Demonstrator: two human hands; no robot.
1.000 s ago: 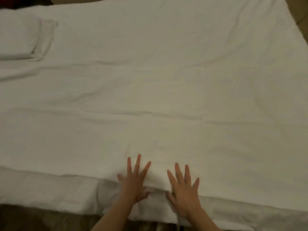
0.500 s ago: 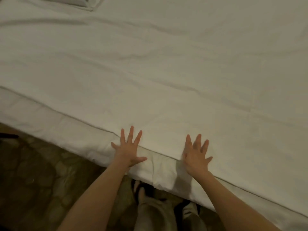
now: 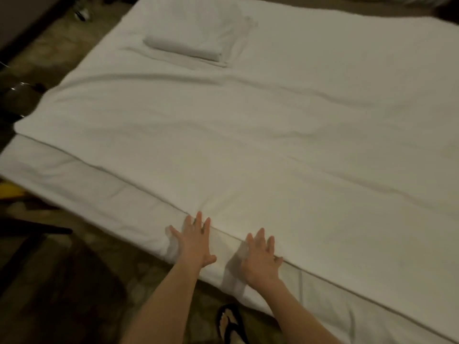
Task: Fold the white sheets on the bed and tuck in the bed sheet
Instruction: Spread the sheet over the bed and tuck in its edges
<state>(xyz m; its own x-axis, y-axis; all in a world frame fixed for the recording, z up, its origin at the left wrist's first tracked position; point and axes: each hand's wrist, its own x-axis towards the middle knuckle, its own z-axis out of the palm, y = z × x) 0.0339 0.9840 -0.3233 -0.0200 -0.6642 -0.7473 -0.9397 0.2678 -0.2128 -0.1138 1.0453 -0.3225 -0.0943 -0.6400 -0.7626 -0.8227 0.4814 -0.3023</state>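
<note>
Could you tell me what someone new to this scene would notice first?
Two bare hands pressed flat with spread fingers at the bed's near edge: the left hand and the right hand. Beyond them spreads a wide white sheet, wrinkled, with a folded white bundle lying on it at the far left.

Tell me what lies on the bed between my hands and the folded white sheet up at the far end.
In the head view, only wrinkled bed sheet lies between the left hand, right hand and folded sheet.

Dim, warm light; edges perhaps motion-blurred.
</note>
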